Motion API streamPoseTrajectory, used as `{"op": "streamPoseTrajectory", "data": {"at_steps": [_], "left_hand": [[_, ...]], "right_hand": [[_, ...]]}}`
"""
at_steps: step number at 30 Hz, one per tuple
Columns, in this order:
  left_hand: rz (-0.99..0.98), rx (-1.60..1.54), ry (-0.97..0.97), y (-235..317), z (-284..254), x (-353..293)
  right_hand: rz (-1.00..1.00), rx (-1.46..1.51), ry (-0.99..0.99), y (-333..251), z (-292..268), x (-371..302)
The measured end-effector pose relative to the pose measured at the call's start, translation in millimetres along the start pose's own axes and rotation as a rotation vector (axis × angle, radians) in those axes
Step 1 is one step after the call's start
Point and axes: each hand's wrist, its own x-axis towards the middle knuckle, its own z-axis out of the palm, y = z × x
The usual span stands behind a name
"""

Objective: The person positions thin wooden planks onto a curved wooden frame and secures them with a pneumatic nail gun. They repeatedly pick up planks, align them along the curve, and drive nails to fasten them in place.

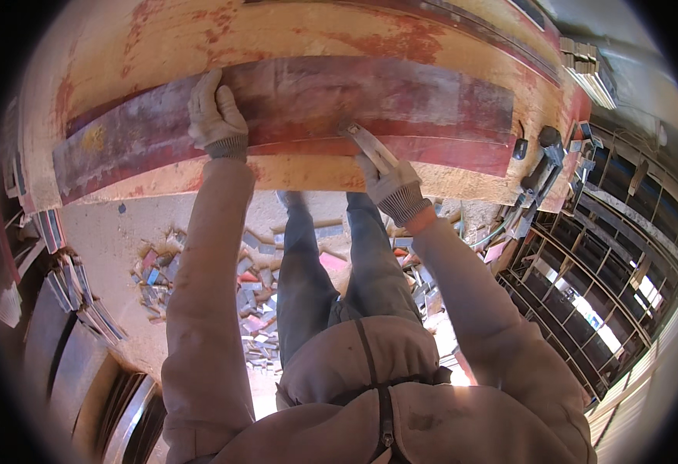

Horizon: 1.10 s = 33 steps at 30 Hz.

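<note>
A long board (300,93), stained dark red and grey, lies across the worktable (432,176) in front of me. My left hand (217,112), in a pale knit glove, presses on the left half of the board with its fingers laid on the surface. My right hand (389,184), gloved too, grips a flat hand tool (371,145) with a pale handle. Its dark tip meets the board near the middle; the exact kind of tool does not show. A second reddish strip (463,151) peeks out under the board's near edge.
Many small offcuts (258,317) litter the floor around my legs. To the right stands a metal rack (586,271), and a dark clamp-like tool (544,166) sits at the table's right end. Panels (80,298) are stacked on the left.
</note>
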Motion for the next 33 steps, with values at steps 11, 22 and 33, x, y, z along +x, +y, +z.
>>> {"op": "streamPoseTrajectory", "data": {"at_steps": [11, 22, 33], "left_hand": [[0.027, 0.738, -0.324, 17, 15, -8], [-0.007, 0.493, -0.408, 121, 38, -147], [-1.341, -0.781, 0.32, 164, -16, -119]], "right_hand": [[-0.056, -0.029, -0.092, 105, -42, 7], [-0.042, -0.641, 0.282, 409, -192, 119], [0.292, 0.093, -0.161, 394, -199, 153]]}}
